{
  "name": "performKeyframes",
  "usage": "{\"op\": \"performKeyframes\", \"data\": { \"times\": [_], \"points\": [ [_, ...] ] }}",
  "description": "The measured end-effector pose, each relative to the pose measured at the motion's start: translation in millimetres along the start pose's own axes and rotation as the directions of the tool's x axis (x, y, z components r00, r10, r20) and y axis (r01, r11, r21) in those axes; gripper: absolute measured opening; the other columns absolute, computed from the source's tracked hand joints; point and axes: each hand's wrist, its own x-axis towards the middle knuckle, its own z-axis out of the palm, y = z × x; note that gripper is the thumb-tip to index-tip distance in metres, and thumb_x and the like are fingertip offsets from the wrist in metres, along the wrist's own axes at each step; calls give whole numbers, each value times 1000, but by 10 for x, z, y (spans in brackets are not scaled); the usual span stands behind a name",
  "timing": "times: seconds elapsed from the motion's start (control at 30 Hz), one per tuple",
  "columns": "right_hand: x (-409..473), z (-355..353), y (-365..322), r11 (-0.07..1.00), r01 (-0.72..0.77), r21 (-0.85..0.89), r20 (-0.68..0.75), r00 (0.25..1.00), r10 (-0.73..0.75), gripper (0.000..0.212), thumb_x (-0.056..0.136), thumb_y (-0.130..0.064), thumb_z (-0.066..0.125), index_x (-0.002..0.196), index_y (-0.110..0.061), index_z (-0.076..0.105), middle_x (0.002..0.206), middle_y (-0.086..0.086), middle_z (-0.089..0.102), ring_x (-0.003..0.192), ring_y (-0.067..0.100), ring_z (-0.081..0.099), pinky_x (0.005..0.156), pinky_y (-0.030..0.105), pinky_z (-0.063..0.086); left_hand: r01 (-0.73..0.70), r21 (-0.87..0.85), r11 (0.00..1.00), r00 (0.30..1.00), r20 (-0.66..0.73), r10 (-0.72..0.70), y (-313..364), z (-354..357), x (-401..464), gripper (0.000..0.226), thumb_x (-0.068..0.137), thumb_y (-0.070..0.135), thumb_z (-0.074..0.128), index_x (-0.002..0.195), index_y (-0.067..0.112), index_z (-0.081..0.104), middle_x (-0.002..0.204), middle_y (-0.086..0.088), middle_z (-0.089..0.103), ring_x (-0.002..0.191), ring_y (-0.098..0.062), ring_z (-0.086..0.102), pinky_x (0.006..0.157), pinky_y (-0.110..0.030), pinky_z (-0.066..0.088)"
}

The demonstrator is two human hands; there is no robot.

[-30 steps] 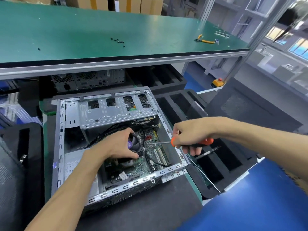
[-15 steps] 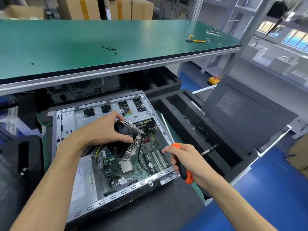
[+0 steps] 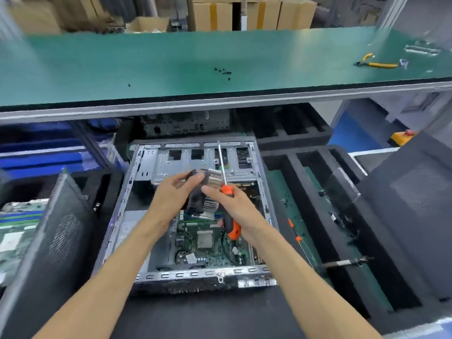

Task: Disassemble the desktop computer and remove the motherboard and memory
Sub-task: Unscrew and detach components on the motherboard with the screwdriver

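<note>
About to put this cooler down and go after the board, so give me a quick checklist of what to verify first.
1. Heatsink-fan cooler lifted off the motherboard: ok.
2. Left hand grips the cooler: ok.
3. Right hand free: not ok, it holds the screwdriver.
4. CPU exposed: ok.
5. Fan cable unplugged: cannot tell.
6. Board screws all out: cannot tell.

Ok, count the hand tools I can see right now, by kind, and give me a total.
Screwdrivers: 2, one in the right hand over the computer case, shaft up, and one on the mat beside the case.
Pliers: 1, yellow handles, on the green bench.
Total: 3
</note>
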Motion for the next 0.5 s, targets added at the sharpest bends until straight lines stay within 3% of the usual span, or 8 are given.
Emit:
{"op": "performKeyframes", "data": {
  "times": [0.07,0.17,0.23,0.3,0.33,0.4,0.43,0.5],
  "points": [
    [88,-21,7,998,-30,-50,86,996,34,45,62,-66,85,86,-29,77,75,16,58,55,27,47,51,28,51,35,24,999,996,-79,-33,-21,-32,-57,72,53,88,63,100,34,74,90,23,74,81,11,66,72,-15,45],
    [213,-47,9,997,-23,-75,161,986,35,39,60,-70,83,75,-34,79,56,-2,53,47,14,48,51,25,50,82,33,996,995,-56,-80,-56,-108,-61,54,68,88,53,92,45,74,93,25,73,86,13,65,77,-15,43],
    [287,-58,32,997,-15,-73,178,984,28,36,60,-68,84,72,-34,79,49,-12,53,46,11,48,50,24,50,112,0,994,993,-35,-112,-89,-235,-50,41,96,60,44,93,35,77,84,12,76,77,1,70,74,-26,51],
    [339,-66,78,999,-21,-30,149,989,25,35,60,-65,86,74,-34,79,51,-3,52,47,16,43,49,25,49,36,308,951,999,-6,-36,-177,-398,-22,32,104,28,42,104,25,74,89,9,76,81,-6,71,80,-34,56],
    [367,-67,107,999,-29,18,122,992,26,37,59,-64,86,76,-32,80,54,0,52,47,17,41,48,25,47,-31,562,826,997,72,-11,-243,-454,-9,30,102,21,42,109,24,71,97,8,75,89,-11,70,85,-37,55],
    [430,-75,159,992,-40,123,67,997,32,43,55,-62,88,77,-25,79,60,1,56,47,17,42,45,26,45,-200,886,417,971,238,-38,-389,-467,-16,27,102,28,39,110,25,65,102,2,71,97,-21,65,81,-35,47],
    [458,-78,178,988,-30,151,53,998,22,46,54,-62,89,75,-23,77,61,0,57,46,16,43,44,25,44,-284,918,278,951,306,-39,-447,-441,-22,27,103,34,37,104,26,62,100,1,70,98,-22,63,77,-34,40],
    [494,-70,195,988,1,155,38,999,-7,51,50,-63,91,72,-21,71,56,-3,51,42,16,44,42,24,44,-390,905,173,916,401,-33,-476,-398,-2,27,104,43,34,95,30,56,97,4,69,97,-20,61,75,-34,30]
  ]
}}
